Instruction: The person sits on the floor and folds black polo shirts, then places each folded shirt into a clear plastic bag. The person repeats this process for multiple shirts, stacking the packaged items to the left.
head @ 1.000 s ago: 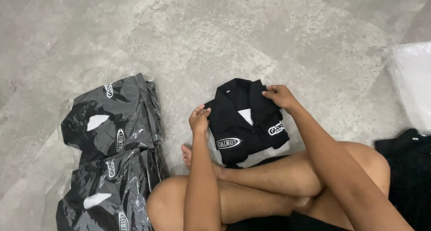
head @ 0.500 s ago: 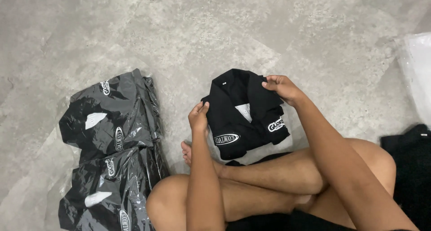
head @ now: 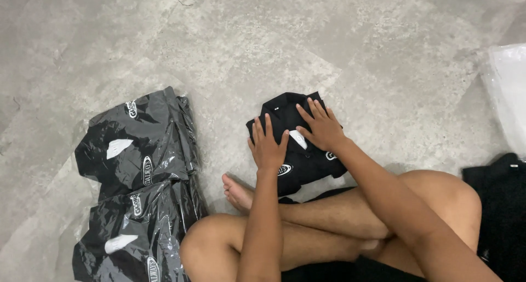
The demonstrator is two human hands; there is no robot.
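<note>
- L fingers spread, flat, pointing away from body; pressed palm-down on folded black garment; gripping nothing
- R fingers likewise splayed wide, flat on same garment; tips near its far edge; gripping nothing
- L hand over near-left part of garment; R hand over centre-right; thumbs close, w/ small white tag showing between them
- Folded black garment flat on grey floor, just ahead of crossed legs; collar end away from body, small button visible near far edge; white oval badges peeking out below each wrist; near edge just beside shins
- Forearms running from bottom of view up to garment; R arm crossing over R knee
- Crossed bare legs at bottom centre; bare foot sticking out left, toes just beside garment's near-left corner
- Grey mottled floor all round; faint tile seams
- Two dark garments in clear plastic bags to the left, apart from hands; one beyond the other, overlapping; white marks & oval badges seen through wrap; glare on plastic
- Clear/white plastic sheet at R edge, partly cut off; well apart from hands
- Loose black cloth at lower R, beside R knee; partly out of view; kind: cannot tell
</note>
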